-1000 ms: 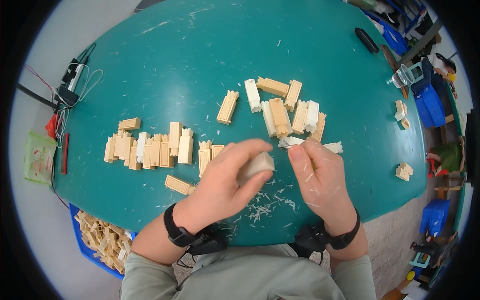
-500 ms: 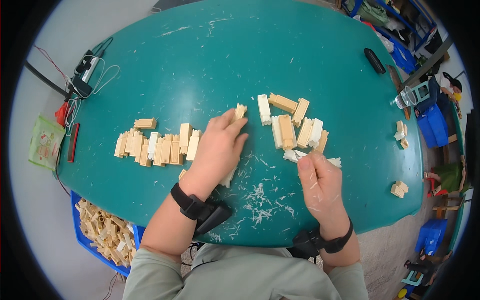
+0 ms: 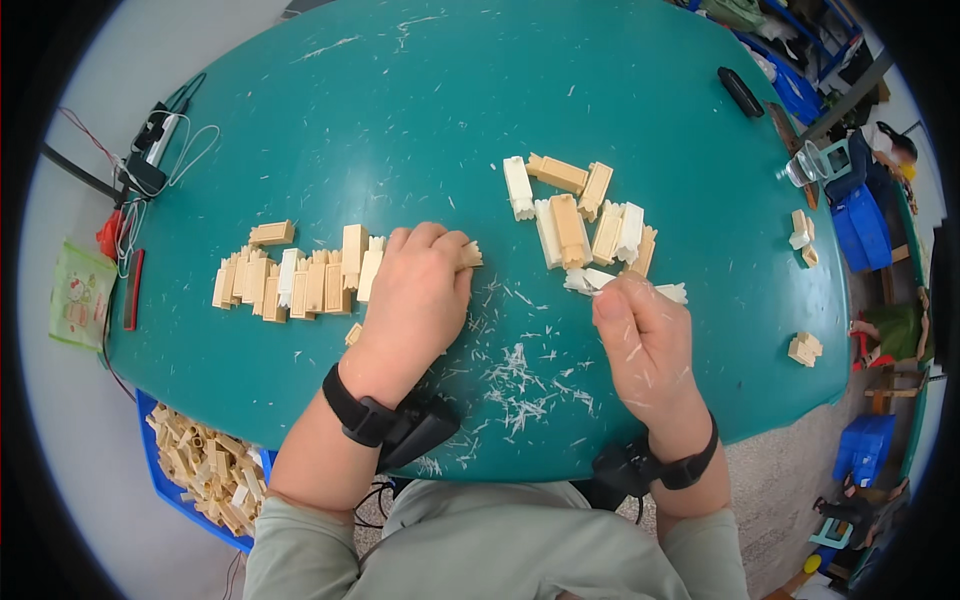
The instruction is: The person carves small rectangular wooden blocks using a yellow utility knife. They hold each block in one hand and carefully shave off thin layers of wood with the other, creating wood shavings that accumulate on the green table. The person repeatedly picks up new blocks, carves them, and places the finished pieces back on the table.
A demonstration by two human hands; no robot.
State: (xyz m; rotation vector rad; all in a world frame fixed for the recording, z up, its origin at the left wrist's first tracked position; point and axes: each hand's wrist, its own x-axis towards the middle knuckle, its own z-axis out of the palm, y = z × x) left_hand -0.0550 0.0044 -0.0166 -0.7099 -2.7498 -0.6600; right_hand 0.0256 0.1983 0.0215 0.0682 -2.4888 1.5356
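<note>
Crown-ended tan block juts from beneath the curled fingers of the left hand, which grips it over the green table, right of a row of blocks. The right hand is curled by a cluster of blocks; whether it pinches anything I cannot tell. Pale shavings lie between.
</note>
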